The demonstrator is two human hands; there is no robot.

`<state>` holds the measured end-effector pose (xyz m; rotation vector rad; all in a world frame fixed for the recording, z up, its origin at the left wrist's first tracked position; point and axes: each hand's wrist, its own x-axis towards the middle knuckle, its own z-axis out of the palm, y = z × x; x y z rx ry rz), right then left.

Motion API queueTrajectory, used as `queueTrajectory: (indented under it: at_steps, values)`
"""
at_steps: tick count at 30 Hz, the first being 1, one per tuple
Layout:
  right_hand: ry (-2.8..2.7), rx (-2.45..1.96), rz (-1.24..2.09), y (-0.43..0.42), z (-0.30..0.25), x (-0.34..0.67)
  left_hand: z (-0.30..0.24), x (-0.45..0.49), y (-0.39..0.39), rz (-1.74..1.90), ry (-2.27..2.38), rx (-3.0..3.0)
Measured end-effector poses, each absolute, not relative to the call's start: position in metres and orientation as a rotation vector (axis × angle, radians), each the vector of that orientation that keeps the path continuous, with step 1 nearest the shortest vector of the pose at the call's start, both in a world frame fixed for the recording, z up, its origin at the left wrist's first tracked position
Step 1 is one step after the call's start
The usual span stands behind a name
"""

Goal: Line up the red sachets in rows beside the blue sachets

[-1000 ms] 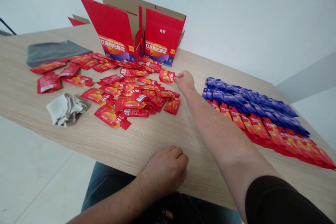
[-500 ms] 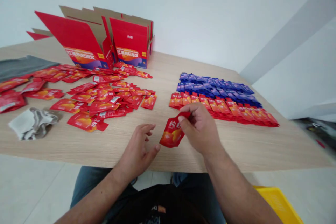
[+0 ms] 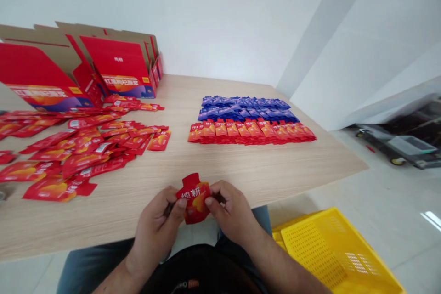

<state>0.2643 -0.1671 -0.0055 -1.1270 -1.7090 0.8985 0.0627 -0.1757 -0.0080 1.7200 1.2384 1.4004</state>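
A red pouch (image 3: 195,202) with orange fruit print and white characters is held up near the table's front edge, its narrow tab upward. My left hand (image 3: 160,220) pinches its left side between thumb and fingers. On the opposite side, my right hand (image 3: 232,211) grips the pouch the same way. Beyond them, a row of red pouches (image 3: 250,131) stands packed closely together, with rows of blue-purple pouches (image 3: 244,108) right behind it. To the left lies a loose heap of red pouches (image 3: 93,147), overlapping at various angles.
Open red cartons (image 3: 120,69) stand at the back left against the wall. The wooden table (image 3: 275,174) ends at the right. A yellow plastic basket (image 3: 310,243) sits on the floor at the lower right, and a dark wheeled cart (image 3: 399,142) is farther off.
My left hand has closed on the pouch, which only my right hand held before. The pouch has turned tab-up and come closer to me. My view has swung right.
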Motion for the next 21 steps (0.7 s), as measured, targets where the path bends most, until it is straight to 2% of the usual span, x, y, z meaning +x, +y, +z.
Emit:
queueTrajectory:
  at_steps: [4,9,17,21]
  values:
    - [-1.719,-1.160,0.899,-0.175,-0.020,0.278,-0.007,0.076,-0.172,1.251,1.185,1.584]
    - [-1.516,-1.380,0.887,-0.154,-0.012,0.340,-0.005,0.066,-0.159,1.039,1.206,1.818]
    - [-1.146,-1.891,0.411,-0.031,0.037,0.522,-0.025,0.014,-0.143,0.933,1.577,1.866]
    - [-1.094,-2.109,0.452,0.024,0.042,0.563,-0.028,0.014,-0.145,0.847,1.582,1.877]
